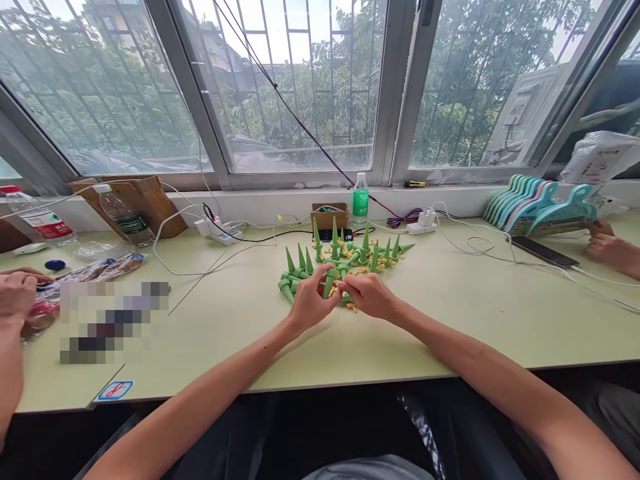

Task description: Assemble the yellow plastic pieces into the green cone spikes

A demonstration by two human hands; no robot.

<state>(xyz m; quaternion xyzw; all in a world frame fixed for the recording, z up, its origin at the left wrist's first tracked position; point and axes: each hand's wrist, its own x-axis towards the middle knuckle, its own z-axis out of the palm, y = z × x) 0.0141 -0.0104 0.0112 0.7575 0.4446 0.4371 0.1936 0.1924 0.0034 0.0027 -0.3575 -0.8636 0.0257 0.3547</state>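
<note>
My left hand (315,303) grips a green plant watering spike (329,283), thumb and fingers around its body. Right beside it, my right hand (371,295) is closed in a pinch at the spike's end; its fingertips hide what lies between them. Several more green watering spikes (366,243) with small yellow valves stand and lie in a loose group just behind my hands. A yellow valve (351,307) rests on the table below my right fingers.
On the pale table (450,320) stand a green-labelled bottle (361,198) and a small cardboard box (330,215). White cables (480,250) cross the surface. Blue hangers (545,207), a phone (545,252) and another person's hand (613,247) are right; another hand (17,293) is left.
</note>
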